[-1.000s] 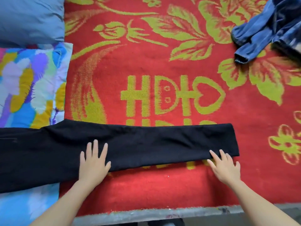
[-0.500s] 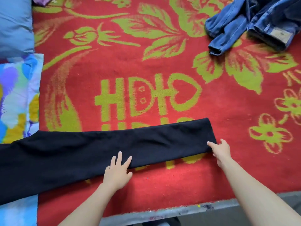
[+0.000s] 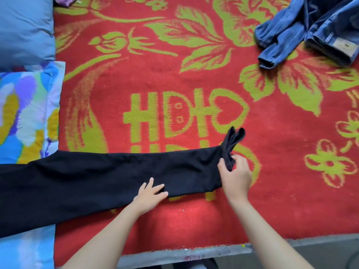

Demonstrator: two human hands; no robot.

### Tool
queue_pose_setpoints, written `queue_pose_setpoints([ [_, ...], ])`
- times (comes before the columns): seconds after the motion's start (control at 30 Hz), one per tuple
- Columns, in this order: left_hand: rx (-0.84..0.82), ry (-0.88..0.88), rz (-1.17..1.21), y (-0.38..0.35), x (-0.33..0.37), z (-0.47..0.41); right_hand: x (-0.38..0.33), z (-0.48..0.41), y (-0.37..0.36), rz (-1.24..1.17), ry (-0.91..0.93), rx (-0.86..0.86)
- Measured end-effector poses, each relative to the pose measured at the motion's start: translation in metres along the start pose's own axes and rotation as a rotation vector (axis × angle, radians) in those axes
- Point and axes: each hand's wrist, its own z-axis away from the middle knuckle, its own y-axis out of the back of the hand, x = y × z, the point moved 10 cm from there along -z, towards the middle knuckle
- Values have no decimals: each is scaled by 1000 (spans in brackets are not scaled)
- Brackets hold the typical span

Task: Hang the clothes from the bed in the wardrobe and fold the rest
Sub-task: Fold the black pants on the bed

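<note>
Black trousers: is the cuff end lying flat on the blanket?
No, the right hand grips the black trousers at the cuff end, which is bunched up, not spread flat on the red blanket.

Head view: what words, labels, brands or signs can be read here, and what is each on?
"HDI" then a heart shape: green woven motif on the red blanket, its lower part under the black garment.
Patch on the jeans: print too blurred to read.
</note>
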Motion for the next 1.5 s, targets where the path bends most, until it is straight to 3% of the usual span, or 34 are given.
queue_pose_setpoints([
  [0.1, 33, 14, 692, 20, 1, 6, -77, 63, -46, -7, 338, -159],
  [0.17, -30, -49, 1161, 28, 2, 4, -99, 106, -92, 53, 450, -409],
  [0.23, -71, -76, 1457, 38, -3, 3, -92, 145, -141, 130, 406, -732],
  [0.27, -55, -68, 1473, 40, -7, 5, -80, 161, -159, 138, 334, -892],
  [0.33, 79, -41, 1262, 46, -19, 4, -68, 179, -175, 127, 263, -1056],
  [0.4, 259, -29, 1011, 57, -32, -1, -63, 177, -172, 84, 258, -1049],
  [0.5, 401, -151, 967, 80, -32, 0, -45, 146, -148, 207, 328, -789],
  [0.57, 468, -229, 944, 97, -29, 7, -16, 117, -128, 312, 230, -605],
  [0.63, 575, -189, 866, 109, -41, 10, 15, 99, -124, 360, 51, -596],
  [0.67, 609, -112, 728, 109, -48, 11, 28, 97, -127, 324, -49, -647],
  [0.73, 596, 57, 94, 98, -50, 17, 43, 98, -138, 166, -223, -750],
  [0.77, 613, 54, -191, 90, -43, 25, 47, 98, -141, 109, -276, -757],
  [0.9, 598, -279, -636, 41, -7, 39, 68, 90, -142, -108, -543, -667],
  [1.0, 442, -188, -673, 21, -18, 30, 74, 92, -143, -198, -685, -720],
  [1.1, 353, -104, -682, 3, -29, 15, 55, 77, -133, -290, -685, -723],
  [1.23, 405, -193, -611, 6, 11, 20, 10, 25, -96, -312, -495, -566],
  [1.33, 436, -367, -502, 3, 62, 22, 1, -12, -50, -354, -473, -363],
  [1.4, 331, -398, -368, -11, 84, 15, 4, -28, -26, -340, -466, -235],
  [1.5, 136, -315, -241, -34, 84, 3, -9, -24, -18, -150, -361, -225],
])
